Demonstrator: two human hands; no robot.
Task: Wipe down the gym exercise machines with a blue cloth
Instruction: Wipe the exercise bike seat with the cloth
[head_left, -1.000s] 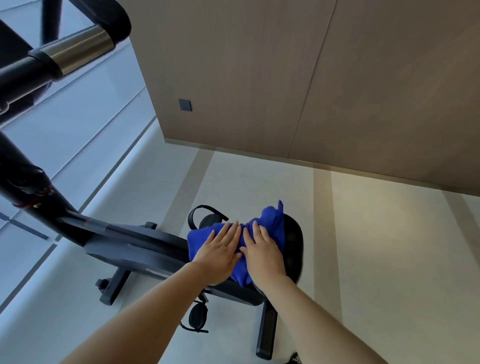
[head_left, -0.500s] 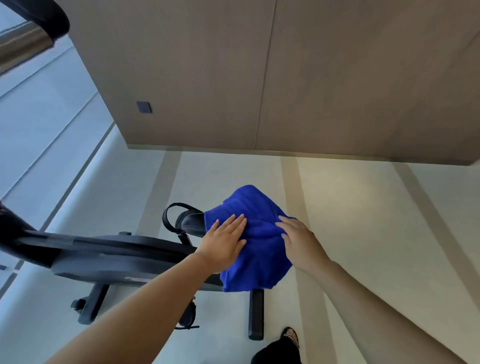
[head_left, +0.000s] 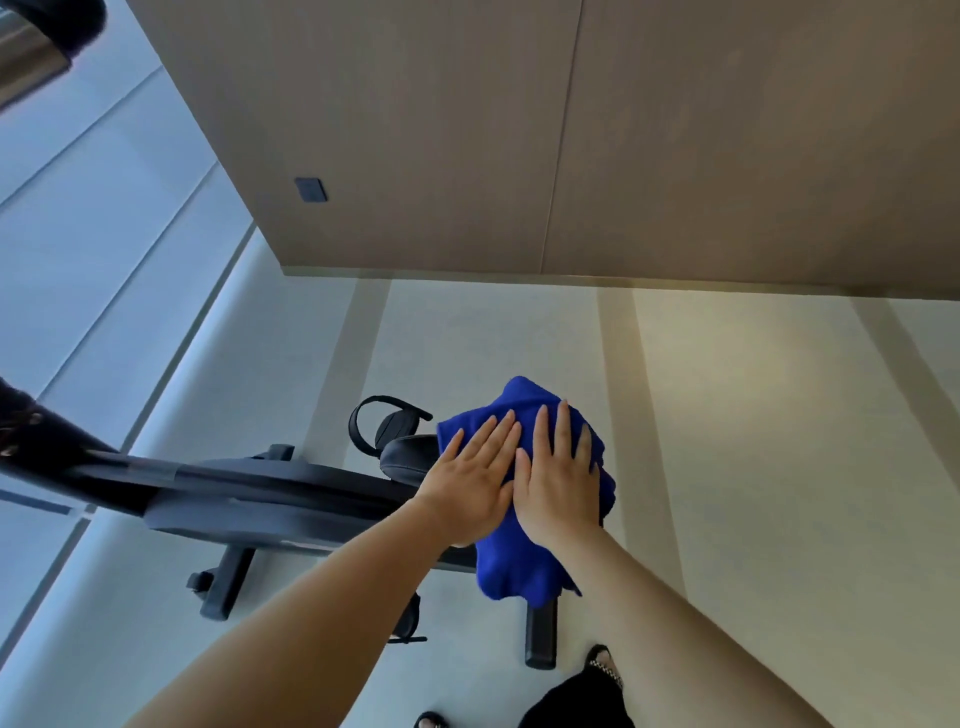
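Head camera, looking down: a person's left hand and right hand lie flat, side by side and touching at the thumbs, on a blue cloth draped over the saddle of a black exercise bike. Both hands are spread open, palms down, fingers extended and pointing away from the body; neither grips the cloth, each only presses it onto the seat. The cloth covers most of the saddle, its upper edge bunched beyond the fingertips and its lower edge hanging past the wrists toward the bike's rear foot.

The uncovered part of the saddle shows just left of the left hand, so that hand is the nearer one to the bare surface. The bike's long axis runs from the saddle leftward along the dark frame toward the front stabiliser, roughly across the line of the forearms; any stroke onto the rest of the machine would, by that layout, travel to the person's left. A strapped pedal sits just behind the saddle's exposed edge.

Beyond the bike lie a pale floor with darker stripes, a wood-panelled wall carrying a small dark wall plate, and a window at left. The seat appears to be the step in hand, with the frame seemingly yet to be wiped.
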